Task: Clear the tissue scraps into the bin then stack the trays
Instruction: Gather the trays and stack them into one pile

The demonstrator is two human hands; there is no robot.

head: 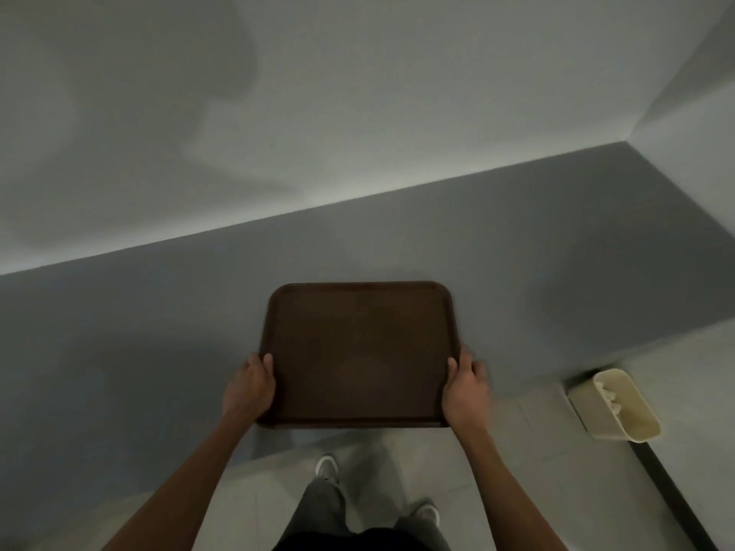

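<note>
A dark brown tray (pixel 358 351) with rounded corners is held level in front of me, above the floor and near a grey wall base. My left hand (pixel 250 385) grips its left edge, thumb on the rim. My right hand (pixel 465 385) grips the right edge the same way. Nothing lies on the tray's surface. A cream bin (pixel 620 407) stands on the floor at the right, with white tissue scraps (pixel 610 395) inside it.
A white wall with a grey lower band (pixel 159 312) runs across in front and meets another wall at the right corner. Pale floor tiles (pixel 537 491) lie below. My legs and two shoes (pixel 327 465) show under the tray.
</note>
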